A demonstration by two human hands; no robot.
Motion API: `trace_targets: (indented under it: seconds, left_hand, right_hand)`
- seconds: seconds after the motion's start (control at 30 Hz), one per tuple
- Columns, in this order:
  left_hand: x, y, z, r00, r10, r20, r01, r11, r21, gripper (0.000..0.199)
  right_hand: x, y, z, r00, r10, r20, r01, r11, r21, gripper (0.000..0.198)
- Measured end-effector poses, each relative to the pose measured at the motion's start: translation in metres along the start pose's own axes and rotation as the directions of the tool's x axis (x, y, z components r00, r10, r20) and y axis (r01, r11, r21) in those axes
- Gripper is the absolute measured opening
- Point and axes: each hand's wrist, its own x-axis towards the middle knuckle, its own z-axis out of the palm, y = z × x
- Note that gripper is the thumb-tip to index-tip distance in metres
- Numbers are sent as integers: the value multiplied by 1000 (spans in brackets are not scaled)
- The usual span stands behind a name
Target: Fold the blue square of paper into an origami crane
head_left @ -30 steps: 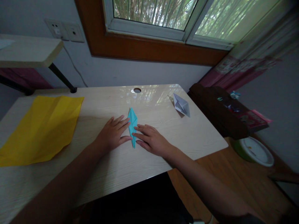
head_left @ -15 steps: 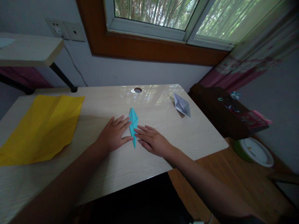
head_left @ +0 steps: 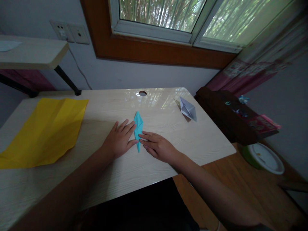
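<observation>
A narrow, pointed piece of folded turquoise paper (head_left: 138,123) lies flat on the pale wood-grain desk (head_left: 115,189), its long axis running away from me. My left hand (head_left: 119,139) rests on its left side, fingers stretched out, with fingertips and thumb touching the paper's edge. From the right, my right hand (head_left: 158,146) lies with its fingers extended, the tips on the lower right edge of the paper. Both hands are open and press rather than grip. Fingertips cover small parts of the paper's edges.
A large yellow paper sheet (head_left: 48,131) lies on the left of the desk. A folded white paper boat (head_left: 188,109) sits at the right rear. Behind the desk's left end stands a raised shelf (head_left: 31,53). A round cable hole (head_left: 142,93) is near the back edge.
The view has shifted slightly. Both hands stay on the turquoise paper in almost the same pose, with the right fingertips barely moved along its edge.
</observation>
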Motion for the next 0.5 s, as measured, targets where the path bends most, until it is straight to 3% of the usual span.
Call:
trace_targets:
  seconds: [0.5]
  left_hand:
    - [6, -7, -4, 1000, 13, -25, -14, 998, -60, 56]
  right_hand:
    - [3, -7, -2, 999, -30, 16, 31, 996, -84, 42]
